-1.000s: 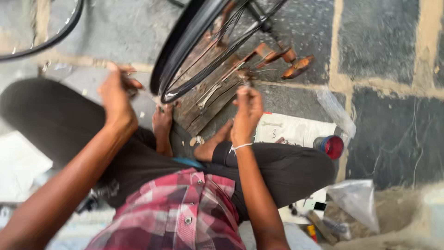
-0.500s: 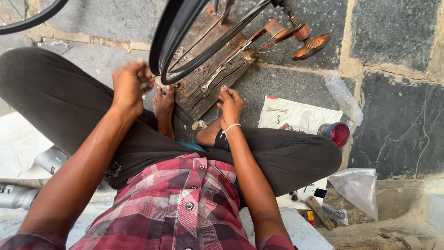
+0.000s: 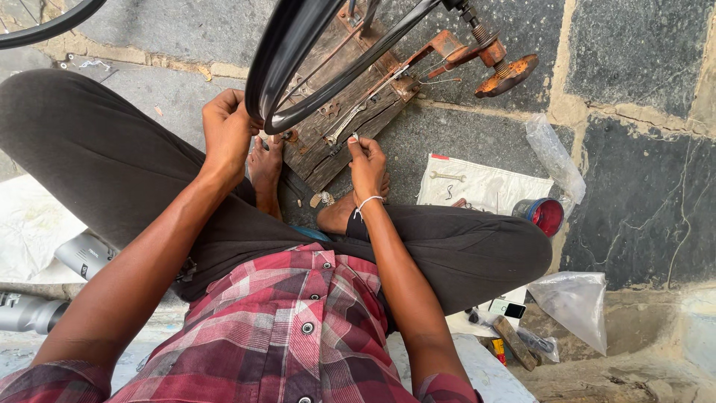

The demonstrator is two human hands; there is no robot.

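Note:
I sit cross-legged on a stone floor with a black bicycle wheel rim (image 3: 298,52) standing in a rusty wooden truing stand (image 3: 350,112) in front of me. My left hand (image 3: 227,130) grips the near edge of the rim. My right hand (image 3: 365,160) pinches a small metal tool, likely a spoke key, at the rim's lower spokes, just above the wooden board. My bare feet (image 3: 265,168) rest against the board's near edge.
A rusty threaded axle with a round knob (image 3: 503,67) sticks out at the stand's right. A white cloth with a small wrench (image 3: 477,183), a red tin (image 3: 546,215) and clear plastic bags (image 3: 574,302) lie to the right. Grey tubes (image 3: 82,254) lie at the left.
My view has shifted down and closer. My left hand moved from the air onto the rim and closed on it. My right hand came nearer, holding the small tool at the spokes.

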